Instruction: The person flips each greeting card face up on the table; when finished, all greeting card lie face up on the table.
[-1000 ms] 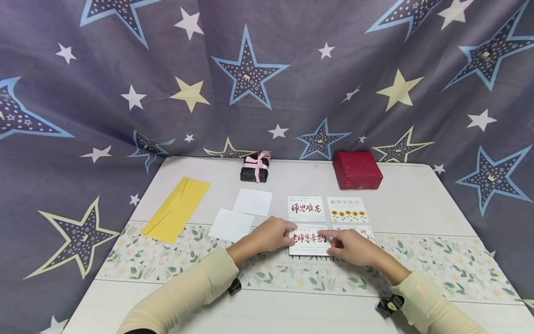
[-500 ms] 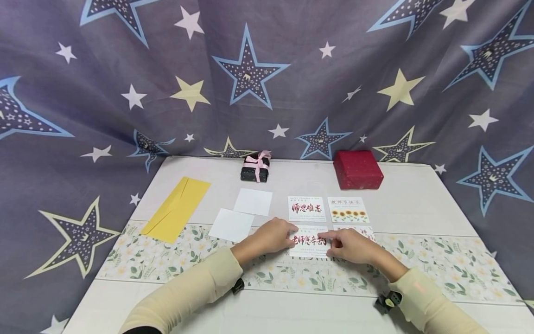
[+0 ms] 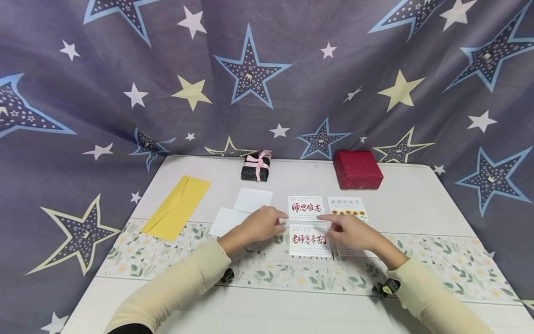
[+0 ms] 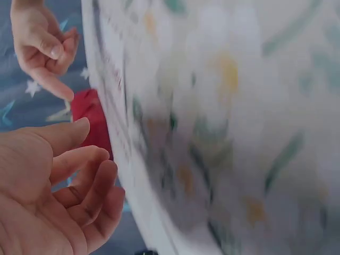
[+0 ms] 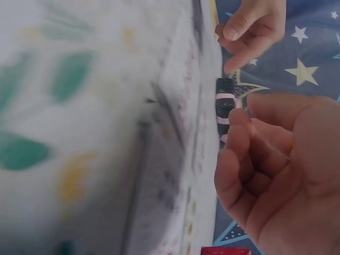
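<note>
Red-lettered card [image 3: 309, 240] lies flat on the desk [image 3: 417, 204] near you, between your hands. Your left hand [image 3: 260, 225] hovers just left of it, grip loosely curled and holding nothing; your right hand [image 3: 348, 232] points an index finger, holding nothing.

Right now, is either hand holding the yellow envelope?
No: the yellow envelope lies alone at the table's left, while the left hand and right hand hover over the cards.
</note>
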Available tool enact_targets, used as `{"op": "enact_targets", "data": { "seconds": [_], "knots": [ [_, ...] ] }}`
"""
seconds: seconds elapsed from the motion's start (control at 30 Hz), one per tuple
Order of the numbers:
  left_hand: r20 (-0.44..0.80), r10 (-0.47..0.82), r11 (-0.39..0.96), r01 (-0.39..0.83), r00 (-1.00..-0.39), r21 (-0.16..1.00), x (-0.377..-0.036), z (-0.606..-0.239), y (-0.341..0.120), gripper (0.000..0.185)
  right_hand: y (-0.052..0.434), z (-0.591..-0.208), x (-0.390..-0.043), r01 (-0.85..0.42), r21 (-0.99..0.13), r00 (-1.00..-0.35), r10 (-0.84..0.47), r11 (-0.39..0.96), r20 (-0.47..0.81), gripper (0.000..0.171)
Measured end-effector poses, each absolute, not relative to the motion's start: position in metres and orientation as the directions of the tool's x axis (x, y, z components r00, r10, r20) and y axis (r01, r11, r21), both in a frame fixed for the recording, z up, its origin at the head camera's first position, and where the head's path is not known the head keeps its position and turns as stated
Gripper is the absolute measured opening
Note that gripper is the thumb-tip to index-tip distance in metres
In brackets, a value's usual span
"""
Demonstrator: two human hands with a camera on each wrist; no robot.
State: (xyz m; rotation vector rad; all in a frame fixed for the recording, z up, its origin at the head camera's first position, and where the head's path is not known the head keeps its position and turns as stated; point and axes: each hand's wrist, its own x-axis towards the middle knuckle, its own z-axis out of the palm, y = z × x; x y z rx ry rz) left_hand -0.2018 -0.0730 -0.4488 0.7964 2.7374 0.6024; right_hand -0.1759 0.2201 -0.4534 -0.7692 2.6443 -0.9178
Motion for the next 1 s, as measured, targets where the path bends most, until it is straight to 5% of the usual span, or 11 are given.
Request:
{"op": "enact_targets", "data": {
  "seconds": [0.6, 1.0],
  "knots": [
    [0.018, 0.27, 0.893, 0.258, -0.963, 0.368, -0.257, -0.448, -0.175, 0.041, 0.137, -0.449, -0.258, -0.24, -0.809, -0.91, -0.415, 0.537, -0.006, 0.043],
    [-0.077, 0.208, 0.897, 0.159, -0.975, 0.413, -0.273, -0.472, -0.199, 0.048, 0.074, -0.485, -0.295, -0.092, -0.796, -0.954, -0.283, 0.599, -0.102, 0.042]
  ]
}}
